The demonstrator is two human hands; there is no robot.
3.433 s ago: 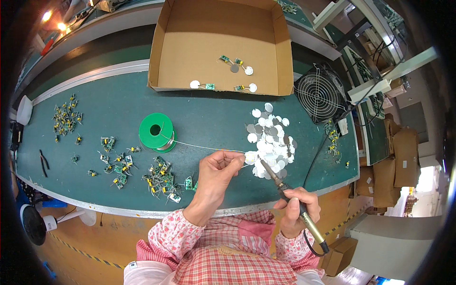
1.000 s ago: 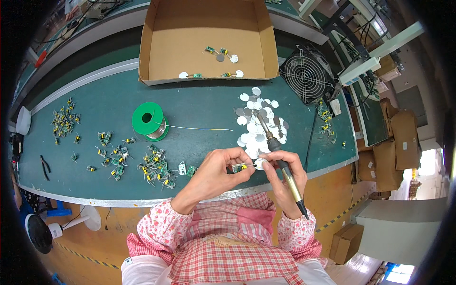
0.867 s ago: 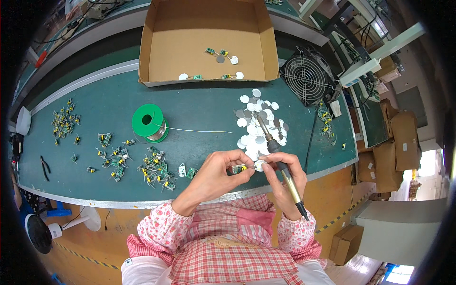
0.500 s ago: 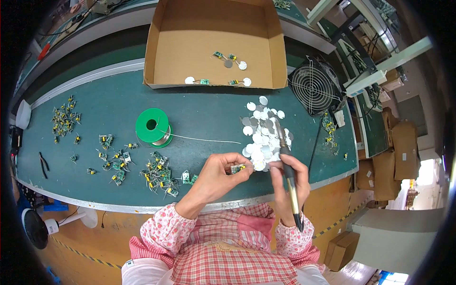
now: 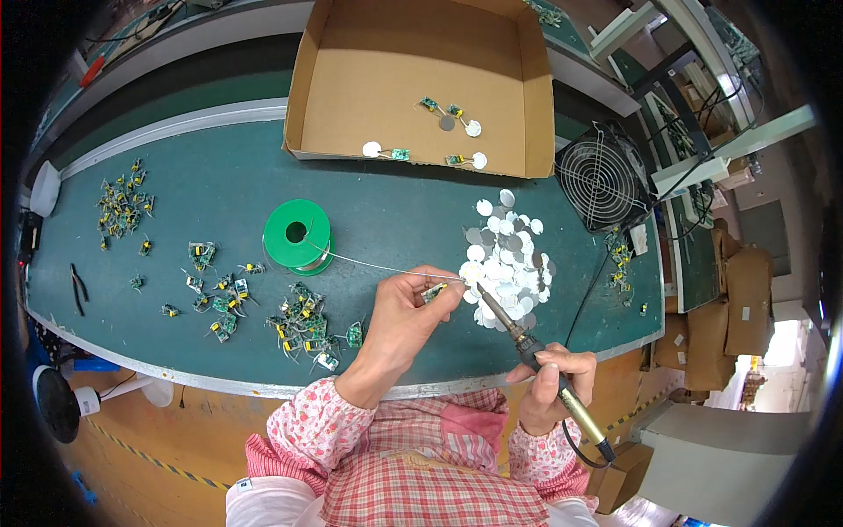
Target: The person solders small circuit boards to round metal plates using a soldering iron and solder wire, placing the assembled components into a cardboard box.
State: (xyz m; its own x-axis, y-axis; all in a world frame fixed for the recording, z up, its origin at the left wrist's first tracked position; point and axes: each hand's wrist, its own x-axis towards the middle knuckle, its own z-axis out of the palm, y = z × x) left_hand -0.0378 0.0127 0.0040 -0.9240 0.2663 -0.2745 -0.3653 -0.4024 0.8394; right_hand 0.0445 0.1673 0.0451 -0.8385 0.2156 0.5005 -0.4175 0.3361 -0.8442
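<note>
My left hand pinches a small green circuit board between thumb and fingers, beside a pile of white and grey round discs. In my right hand is a soldering iron, slanting up and left. Its tip reaches the disc at the pile's left edge, just past my left fingertips. A thin solder wire runs from the green spool to that same spot. Whether my left fingers also grip the wire I cannot tell.
Behind the pile stands a cardboard box holding several board-and-disc pieces. Clusters of small circuit boards lie on the left of the green table. Pliers rest at the far left. A black fan stands at the right, near the iron's cord.
The iron has swung round: its tip came down to the disc by my left hand, while my right hand moved down and right. The solder wire now reaches my left fingertips.
</note>
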